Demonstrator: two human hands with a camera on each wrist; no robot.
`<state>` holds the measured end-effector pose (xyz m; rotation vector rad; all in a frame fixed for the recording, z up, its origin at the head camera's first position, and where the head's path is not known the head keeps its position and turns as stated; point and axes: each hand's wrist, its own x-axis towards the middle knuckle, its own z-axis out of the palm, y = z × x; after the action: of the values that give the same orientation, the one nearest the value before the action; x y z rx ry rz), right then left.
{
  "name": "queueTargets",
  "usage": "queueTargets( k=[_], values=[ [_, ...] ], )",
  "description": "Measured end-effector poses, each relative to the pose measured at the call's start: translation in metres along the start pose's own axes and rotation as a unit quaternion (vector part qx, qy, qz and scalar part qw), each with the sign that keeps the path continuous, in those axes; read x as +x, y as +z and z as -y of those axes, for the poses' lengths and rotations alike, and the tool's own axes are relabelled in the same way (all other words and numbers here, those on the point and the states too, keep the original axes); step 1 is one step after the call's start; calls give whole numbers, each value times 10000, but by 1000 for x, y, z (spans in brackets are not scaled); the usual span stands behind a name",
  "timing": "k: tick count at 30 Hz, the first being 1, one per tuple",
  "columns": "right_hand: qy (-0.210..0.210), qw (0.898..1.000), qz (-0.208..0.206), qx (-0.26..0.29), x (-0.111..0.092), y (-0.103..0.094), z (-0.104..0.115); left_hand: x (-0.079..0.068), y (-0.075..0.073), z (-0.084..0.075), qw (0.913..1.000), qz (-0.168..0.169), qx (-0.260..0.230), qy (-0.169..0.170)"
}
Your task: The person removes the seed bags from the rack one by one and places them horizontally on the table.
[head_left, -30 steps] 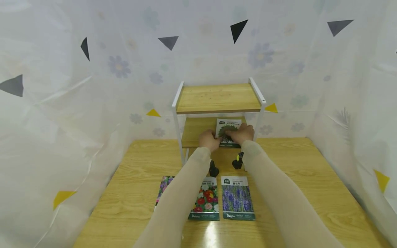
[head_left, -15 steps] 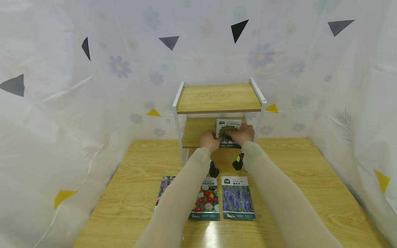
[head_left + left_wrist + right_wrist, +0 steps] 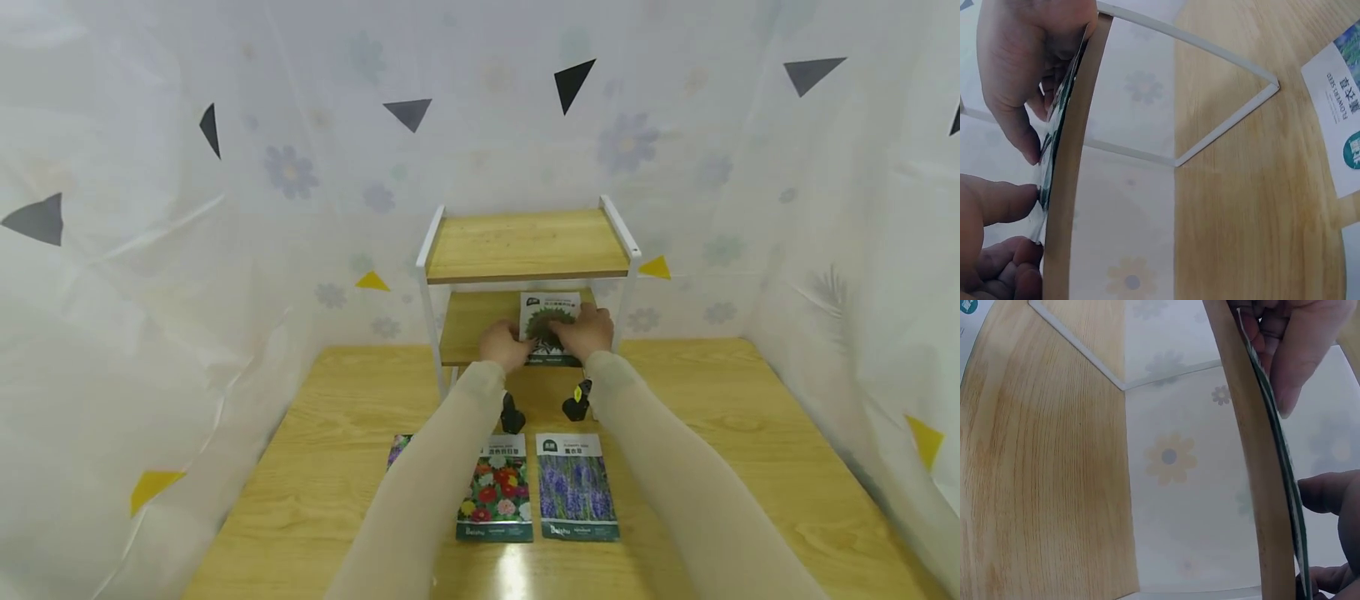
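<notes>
A seed packet point(image 3: 551, 332) with a white top and a picture of a spiky green plant lies flat on the lower board point(image 3: 471, 321) of a small shelf rack, at its right part. My left hand point(image 3: 506, 344) pinches the packet's left edge near the front, thumb on top and fingers curled beside it. At the right edge, my right hand point(image 3: 588, 331) holds it the same way, with the thumb reaching over the picture. Seen edge-on in the right wrist view, the packet point(image 3: 1285, 472) lies along the board's front edge point(image 3: 1257, 450).
The rack's upper board point(image 3: 525, 242) sits above both hands, between white side rails. On the table point(image 3: 352, 396) before the rack lie a red-flower packet point(image 3: 498, 492), a purple-flower packet point(image 3: 577, 492) and another packet point(image 3: 397, 447), mostly hidden by the left sleeve. A patterned white sheet surrounds the table.
The head view has tilted a little, so the scene sits slightly lower in it. Both hands and the packet stay in the same place on the board.
</notes>
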<state>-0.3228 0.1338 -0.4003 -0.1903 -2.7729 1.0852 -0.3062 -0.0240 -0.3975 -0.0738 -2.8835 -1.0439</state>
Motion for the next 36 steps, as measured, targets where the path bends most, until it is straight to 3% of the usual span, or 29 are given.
queueTargets(
  k=[9,17,23,32,36],
  values=[
    [-121,9996,-3,270,1,0,-1,-1,-13,-3,9994,-14,-296,-163],
    [-350,9976,129,591,-2,-7,-1,-5,-12,1,9967,-276,-761,114],
    [-530,9962,220,662,-5,-9,1,-19,-16,3,9865,-423,-1575,132],
    [-915,9910,408,893,-22,-20,7,-42,-19,9,9765,-643,-2037,294],
    [-1025,9872,588,1069,-30,-22,4,-53,-17,15,9679,-624,-2416,295]
  ],
)
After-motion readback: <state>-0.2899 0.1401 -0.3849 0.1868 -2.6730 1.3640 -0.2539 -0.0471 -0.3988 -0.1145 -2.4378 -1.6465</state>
